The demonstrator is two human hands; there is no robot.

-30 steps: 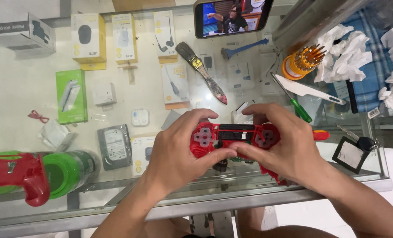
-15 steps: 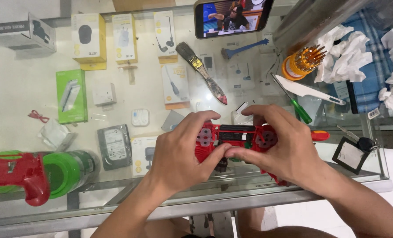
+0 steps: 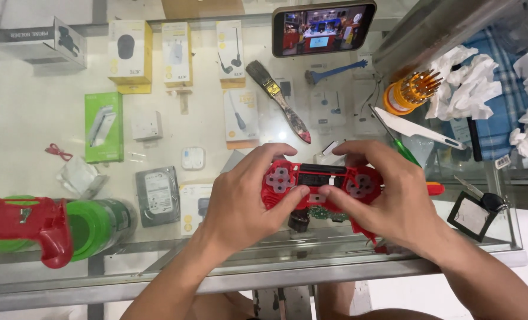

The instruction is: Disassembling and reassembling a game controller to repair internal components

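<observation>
Centre of frame, above a glass counter (image 3: 335, 278): red game controller shell (image 3: 320, 181), opened, with round button pads facing up and a green circuit board (image 3: 323, 212) showing beneath. Left hand (image 3: 246, 198) closed around its left end, right hand (image 3: 388, 195) closed around its right end, thumbs meeting at the middle. Lower left: second red shell half (image 3: 27, 225) against a green tub (image 3: 98, 222). Upper centre: paintbrush (image 3: 279, 101), phone (image 3: 323, 26).

Both hands, left (image 3: 240, 198) and right (image 3: 391, 195), fingers curled, thumbs inward.
</observation>
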